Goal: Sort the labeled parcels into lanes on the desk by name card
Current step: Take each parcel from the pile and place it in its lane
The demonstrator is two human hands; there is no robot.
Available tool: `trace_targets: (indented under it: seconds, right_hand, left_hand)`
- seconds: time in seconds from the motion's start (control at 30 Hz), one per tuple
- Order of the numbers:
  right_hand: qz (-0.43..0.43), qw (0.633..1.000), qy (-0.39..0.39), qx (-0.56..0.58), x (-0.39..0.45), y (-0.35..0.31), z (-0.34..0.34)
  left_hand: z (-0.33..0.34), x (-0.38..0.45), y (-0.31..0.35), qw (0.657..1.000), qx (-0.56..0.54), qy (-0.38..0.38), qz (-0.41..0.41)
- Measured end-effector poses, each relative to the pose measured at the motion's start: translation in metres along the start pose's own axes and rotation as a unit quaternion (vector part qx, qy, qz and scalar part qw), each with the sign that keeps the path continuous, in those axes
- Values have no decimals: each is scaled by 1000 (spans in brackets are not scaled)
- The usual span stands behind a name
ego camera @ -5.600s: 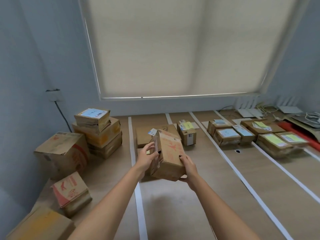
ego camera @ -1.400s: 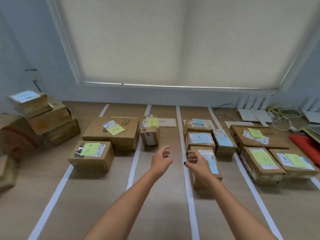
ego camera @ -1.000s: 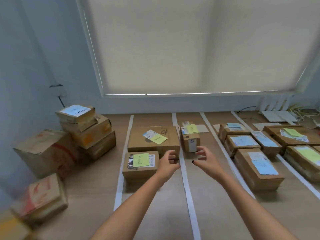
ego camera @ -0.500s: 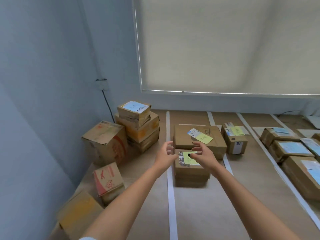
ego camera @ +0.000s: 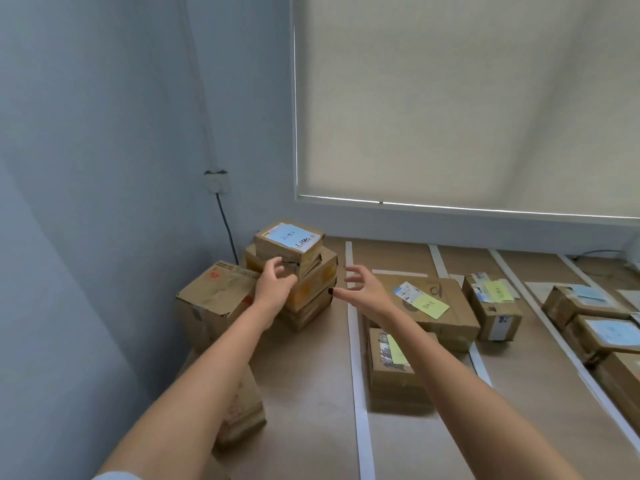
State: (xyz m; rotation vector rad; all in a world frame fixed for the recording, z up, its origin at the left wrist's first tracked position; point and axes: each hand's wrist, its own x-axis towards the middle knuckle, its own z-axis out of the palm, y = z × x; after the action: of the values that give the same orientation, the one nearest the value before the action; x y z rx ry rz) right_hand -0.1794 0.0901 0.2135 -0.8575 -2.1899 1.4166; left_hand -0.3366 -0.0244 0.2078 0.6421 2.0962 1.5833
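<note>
Now left hand point(ego camera: 273, 287) open, fingers touching top parcel point(ego camera: 289, 245) of stack; right hand point(ego camera: 363, 289) open, spread, beside stack.

Cream roller blind point(ego camera: 467, 98) drawn fully down over window, thin line of light along bottom rail. Blue-grey wall point(ego camera: 104, 133) at left, meeting in corner. Round white wall socket point(ego camera: 216, 182) on wall left of blind, dark cable point(ego camera: 227, 230) hanging from it down behind cardboard stack. Further thin cable point(ego camera: 599, 253) at far right edge
</note>
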Motion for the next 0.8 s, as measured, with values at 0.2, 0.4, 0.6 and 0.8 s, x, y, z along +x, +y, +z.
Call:
trace_targets:
  seconds: [0.2,0.4,0.6,0.8]
  right_hand:
    - [45,997,38,51,80,-14,23]
    - [81,993,55,71,143,1,39]
    - [91,989,25,111,160,25,66]
    - [88,984,38,153,140,13,54]
  left_hand:
    - [-30,82,6,997,-4,72,-20]
    - [-30,128,-13,996,-6,74,-51]
    - [-8,134,-34,991,-62,73,-92]
    - [-9,123,-12,989,-108,52,-92]
